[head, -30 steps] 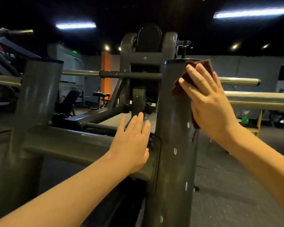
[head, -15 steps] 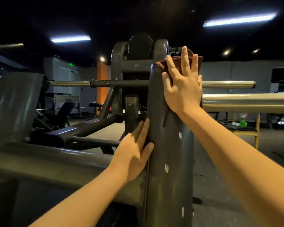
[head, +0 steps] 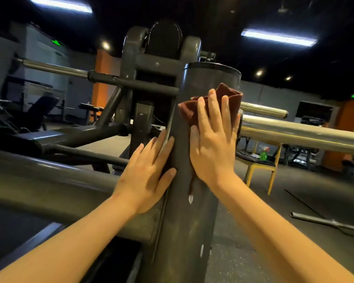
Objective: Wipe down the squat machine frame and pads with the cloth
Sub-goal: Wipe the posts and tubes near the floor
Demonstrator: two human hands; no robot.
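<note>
head view: the right hand point(head: 212, 144), fingers flat and spread, presses the cloth point(head: 227, 97) on the frame post point(head: 184, 231); the left hand point(head: 147, 172) lies flat just beside it. nothing pinches the cloth, so it could slide out from under the palm. the post's long axis runs upright, its top beyond the fingertips.

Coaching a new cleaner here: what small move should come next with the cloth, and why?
Probably slide the right hand and cloth straight down the post: straight fingers press the cloth flat near the top, the left hand braces the side, and much post lies below.
</note>
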